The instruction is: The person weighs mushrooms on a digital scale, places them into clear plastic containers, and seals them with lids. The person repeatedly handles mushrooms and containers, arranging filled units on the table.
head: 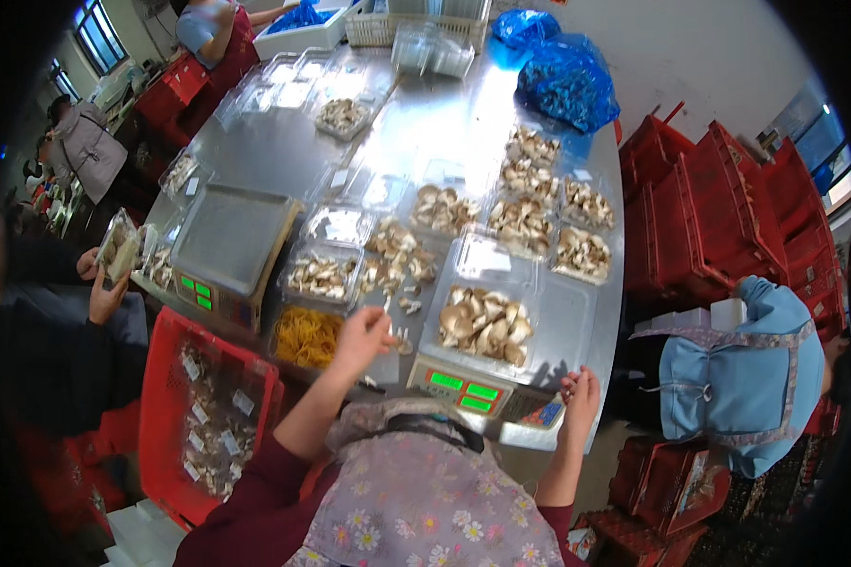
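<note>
My left hand (363, 341) is over the steel table (425, 117), fingers drawn together beside a few small mushroom pieces (403, 341). Whether it grips one is unclear. My right hand (581, 397) hovers by the right front corner of a digital scale (574, 319), fingers curled, and I cannot make out anything in it. A clear plastic clamshell box (500, 266) stands on this scale, lid raised, filled with brown-capped mushrooms (479, 322). Loose mushrooms (390, 248) are heaped left of the scale. Yellow rubber bands (306, 337) lie in a pile left of my left hand.
Several open boxes of mushrooms (521, 223) line the table's right side. A second scale (230, 237) stands left. A red crate (209, 411) holds packed boxes. Blue plastic bags (567, 85) lie at the far end. Co-workers are at left, far left and right, near stacked red crates (723, 205).
</note>
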`<action>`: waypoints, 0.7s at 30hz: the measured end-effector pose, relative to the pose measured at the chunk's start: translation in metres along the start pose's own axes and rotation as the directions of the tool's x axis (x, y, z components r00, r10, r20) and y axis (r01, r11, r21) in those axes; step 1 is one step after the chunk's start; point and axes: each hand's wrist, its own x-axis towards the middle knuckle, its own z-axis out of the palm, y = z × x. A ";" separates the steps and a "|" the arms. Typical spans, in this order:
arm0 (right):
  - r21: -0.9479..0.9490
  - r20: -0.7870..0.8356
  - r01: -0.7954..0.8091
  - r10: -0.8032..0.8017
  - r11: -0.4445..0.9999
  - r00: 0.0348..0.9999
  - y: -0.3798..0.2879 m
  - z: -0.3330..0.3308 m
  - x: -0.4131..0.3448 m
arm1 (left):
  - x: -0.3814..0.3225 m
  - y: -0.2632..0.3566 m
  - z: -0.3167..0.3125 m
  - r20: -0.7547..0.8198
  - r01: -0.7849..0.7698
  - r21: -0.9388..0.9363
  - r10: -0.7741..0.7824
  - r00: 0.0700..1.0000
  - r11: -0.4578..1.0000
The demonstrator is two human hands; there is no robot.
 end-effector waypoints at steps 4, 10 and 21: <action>0.049 -0.012 -0.007 0.007 0.999 1.000 -0.005 -0.006 -0.005 | -0.004 0.004 -0.021 -0.059 -0.038 0.101 0.044 0.997 0.994; 0.002 0.040 0.094 -0.094 0.996 0.995 -0.016 0.007 -0.010 | -0.002 0.012 -0.016 -0.069 -0.118 0.106 0.126 0.990 0.987; -0.300 0.221 0.375 -0.319 0.877 0.922 -0.027 0.046 -0.025 | -0.015 0.018 0.056 0.096 -0.546 0.564 0.608 0.788 0.619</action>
